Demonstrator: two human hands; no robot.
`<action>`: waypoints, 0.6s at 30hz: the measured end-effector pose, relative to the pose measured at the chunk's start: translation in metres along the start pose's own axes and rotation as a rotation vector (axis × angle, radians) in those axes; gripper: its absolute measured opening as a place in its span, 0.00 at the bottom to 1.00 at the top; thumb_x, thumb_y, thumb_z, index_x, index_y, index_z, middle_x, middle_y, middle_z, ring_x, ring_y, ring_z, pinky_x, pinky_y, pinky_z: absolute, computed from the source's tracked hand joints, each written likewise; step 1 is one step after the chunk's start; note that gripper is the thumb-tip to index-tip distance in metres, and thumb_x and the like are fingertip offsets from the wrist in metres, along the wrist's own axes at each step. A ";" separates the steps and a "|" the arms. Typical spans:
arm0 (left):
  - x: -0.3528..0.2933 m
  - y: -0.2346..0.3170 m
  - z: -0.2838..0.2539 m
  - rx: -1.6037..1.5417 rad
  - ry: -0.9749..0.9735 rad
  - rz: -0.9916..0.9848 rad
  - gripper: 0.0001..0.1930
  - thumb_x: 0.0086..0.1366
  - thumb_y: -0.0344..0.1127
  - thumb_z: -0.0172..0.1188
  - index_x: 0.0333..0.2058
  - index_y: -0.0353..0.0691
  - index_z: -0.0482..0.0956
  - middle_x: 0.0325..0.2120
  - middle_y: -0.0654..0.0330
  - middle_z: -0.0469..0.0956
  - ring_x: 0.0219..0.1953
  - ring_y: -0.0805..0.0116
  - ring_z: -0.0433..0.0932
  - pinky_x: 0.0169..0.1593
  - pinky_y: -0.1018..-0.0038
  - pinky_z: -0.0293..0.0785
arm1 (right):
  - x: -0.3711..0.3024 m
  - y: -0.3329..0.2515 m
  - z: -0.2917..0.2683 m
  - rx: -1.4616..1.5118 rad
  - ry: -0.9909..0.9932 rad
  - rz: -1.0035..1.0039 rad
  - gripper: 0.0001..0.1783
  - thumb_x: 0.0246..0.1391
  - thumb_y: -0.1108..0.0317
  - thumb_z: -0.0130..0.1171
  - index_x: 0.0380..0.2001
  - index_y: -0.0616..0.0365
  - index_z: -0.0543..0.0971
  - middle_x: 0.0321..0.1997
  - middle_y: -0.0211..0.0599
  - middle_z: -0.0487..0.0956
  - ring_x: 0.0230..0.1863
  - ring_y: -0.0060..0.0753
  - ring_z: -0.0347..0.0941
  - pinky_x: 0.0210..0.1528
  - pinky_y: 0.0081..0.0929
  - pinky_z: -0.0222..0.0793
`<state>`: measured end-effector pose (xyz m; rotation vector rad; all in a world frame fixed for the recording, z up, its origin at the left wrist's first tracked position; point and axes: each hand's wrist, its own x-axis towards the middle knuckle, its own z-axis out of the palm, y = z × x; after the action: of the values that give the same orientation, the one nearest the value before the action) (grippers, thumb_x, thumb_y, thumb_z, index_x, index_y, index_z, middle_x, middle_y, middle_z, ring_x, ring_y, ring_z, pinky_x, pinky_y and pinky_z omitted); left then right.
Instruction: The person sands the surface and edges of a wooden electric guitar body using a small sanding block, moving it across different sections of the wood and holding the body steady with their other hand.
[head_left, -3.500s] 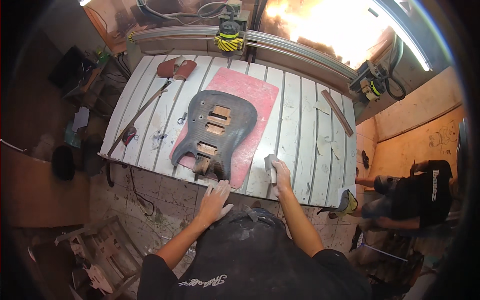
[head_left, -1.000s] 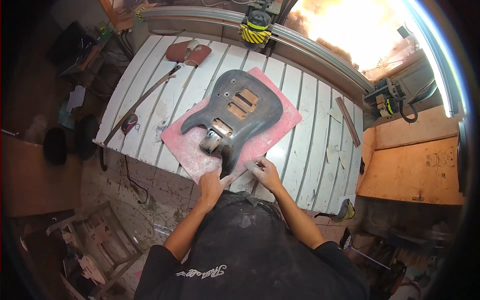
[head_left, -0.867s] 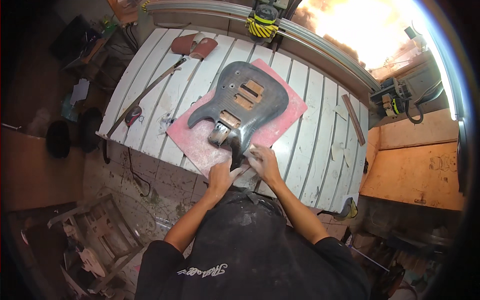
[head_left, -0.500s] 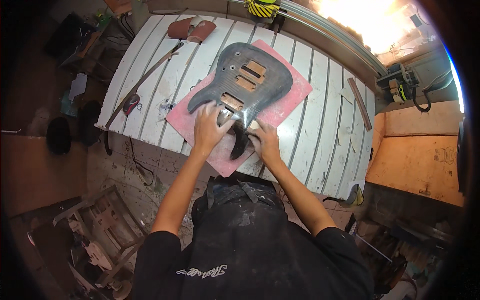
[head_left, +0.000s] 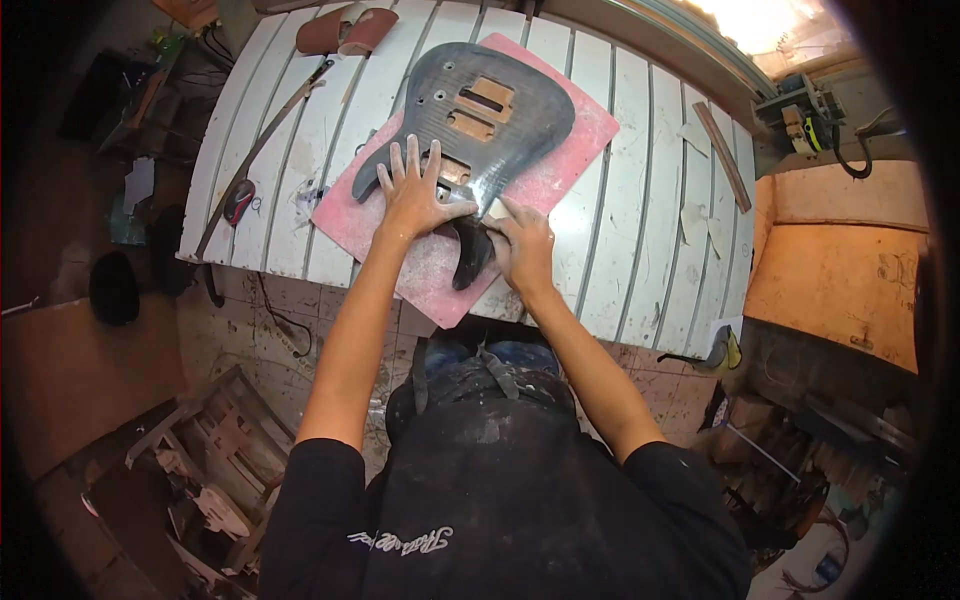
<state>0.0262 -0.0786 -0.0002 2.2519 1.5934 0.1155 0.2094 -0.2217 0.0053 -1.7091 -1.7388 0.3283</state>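
A dark electric guitar body (head_left: 535,120) with visible wood grain lies flat on a pink pad (head_left: 590,135) dusted with white powder. Bare wood shows inside its cut-out cavities. My left hand (head_left: 412,203) rests flat on the body's near part, fingers spread and dusty, partly covering a cavity. At the near right edge, by the horn, my right hand (head_left: 525,245) pinches a small pale piece (head_left: 498,209), possibly folded sandpaper, against the body. Its fingers hide most of that piece.
White slats form the worktable (head_left: 590,260). Curled reddish-brown abrasive sheets (head_left: 368,32) lie at the far left, near a long thin strip (head_left: 265,145) and a red-black computer mouse (head_left: 238,200). A wooden strip (head_left: 722,155) and paper scraps (head_left: 693,225) lie on the right.
My left hand has opened from a curled grip to spread fingers on the body. My right hand stays at the near right edge with the pale piece. The whole view has shifted slightly.
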 end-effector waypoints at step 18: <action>0.005 -0.013 -0.004 0.067 -0.145 0.040 0.66 0.54 0.84 0.60 0.81 0.55 0.44 0.81 0.40 0.30 0.81 0.29 0.26 0.74 0.27 0.25 | -0.050 -0.020 -0.006 0.046 -0.143 -0.133 0.16 0.52 0.72 0.67 0.44 0.40 0.87 0.69 0.37 0.77 0.65 0.54 0.71 0.66 0.55 0.65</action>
<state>0.0153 -0.0689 -0.0014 2.2867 1.4979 -0.0908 0.1930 -0.2730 0.0075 -1.5612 -1.9230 0.4355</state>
